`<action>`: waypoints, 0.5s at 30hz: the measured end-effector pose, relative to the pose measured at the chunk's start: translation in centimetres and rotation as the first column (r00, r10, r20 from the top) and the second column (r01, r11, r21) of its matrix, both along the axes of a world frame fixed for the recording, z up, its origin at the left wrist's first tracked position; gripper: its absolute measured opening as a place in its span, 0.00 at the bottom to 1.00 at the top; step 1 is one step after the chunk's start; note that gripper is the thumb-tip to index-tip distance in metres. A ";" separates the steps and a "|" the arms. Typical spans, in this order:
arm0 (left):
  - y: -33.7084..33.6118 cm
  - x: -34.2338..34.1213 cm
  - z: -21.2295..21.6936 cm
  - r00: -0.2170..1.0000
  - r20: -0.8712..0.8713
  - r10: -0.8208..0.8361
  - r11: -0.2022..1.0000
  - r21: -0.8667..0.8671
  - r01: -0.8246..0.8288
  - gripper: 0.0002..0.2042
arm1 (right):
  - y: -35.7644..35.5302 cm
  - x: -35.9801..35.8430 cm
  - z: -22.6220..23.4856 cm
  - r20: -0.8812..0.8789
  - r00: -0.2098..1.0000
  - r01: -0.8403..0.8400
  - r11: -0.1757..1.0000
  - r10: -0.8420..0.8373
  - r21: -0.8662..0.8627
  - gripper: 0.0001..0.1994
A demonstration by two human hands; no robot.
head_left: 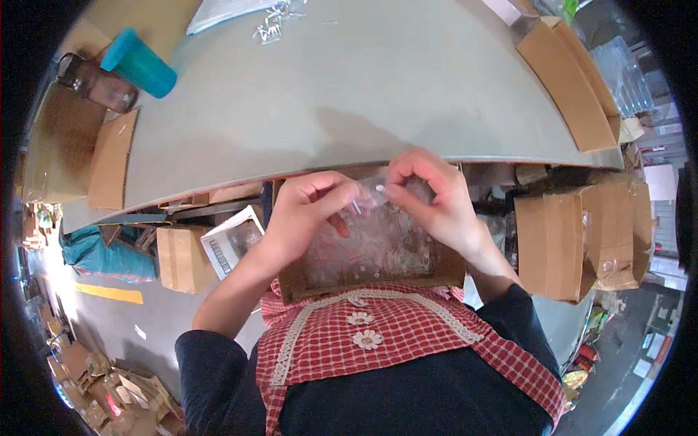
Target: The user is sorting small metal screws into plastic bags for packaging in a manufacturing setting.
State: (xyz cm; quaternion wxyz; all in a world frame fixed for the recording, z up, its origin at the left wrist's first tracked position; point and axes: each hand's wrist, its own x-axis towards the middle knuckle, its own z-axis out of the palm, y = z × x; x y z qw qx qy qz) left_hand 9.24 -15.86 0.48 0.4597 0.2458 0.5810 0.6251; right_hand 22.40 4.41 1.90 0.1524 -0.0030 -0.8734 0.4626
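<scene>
A small clear plastic piece (372, 184), thin like a little bag, spans the gap between my two hands. A tiny white spot shows on it near my right fingertips. My left hand (309, 211) is closed, thumb and forefinger pinching the piece's left side, where a shiny bit shows by the fingertips. My right hand (436, 196) pinches the right side between thumb and forefinger. Below both hands an open cardboard box (454, 270) sits at my lap, against the table's front edge. Many small clear plastic pieces (363, 251) fill it; their exact kind is too blurred to tell.
Beyond the box spreads a grey table (407, 94). At its far side lie small metallic-looking pieces (270, 30) beside a white sheet stack (225, 13). A teal cup (142, 64) and a dark clear jar (102, 83) stand far left. Cardboard boxes (549, 243) flank me.
</scene>
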 end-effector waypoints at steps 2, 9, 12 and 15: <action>-0.2 -0.7 0.6 0.997 -0.003 0.078 0.997 0.012 -0.078 0.10 | -0.4 -0.9 0.3 -0.025 1.000 -0.019 0.999 0.018 -0.049 0.06; 2.3 -10.5 2.9 0.770 -0.484 0.416 0.909 0.211 -0.359 0.10 | 3.0 -11.2 2.4 -0.075 0.997 0.015 0.995 -0.007 0.103 0.05; 2.8 -16.8 3.3 0.506 -0.677 0.534 0.833 0.322 -0.450 0.10 | 4.0 -19.6 1.0 -0.140 0.988 0.007 0.907 0.058 0.422 0.13; 1.7 -21.1 0.5 0.396 -0.606 0.690 0.696 0.405 -0.593 0.10 | 0.6 -27.3 -1.2 -0.165 0.986 0.126 0.652 0.000 0.748 0.27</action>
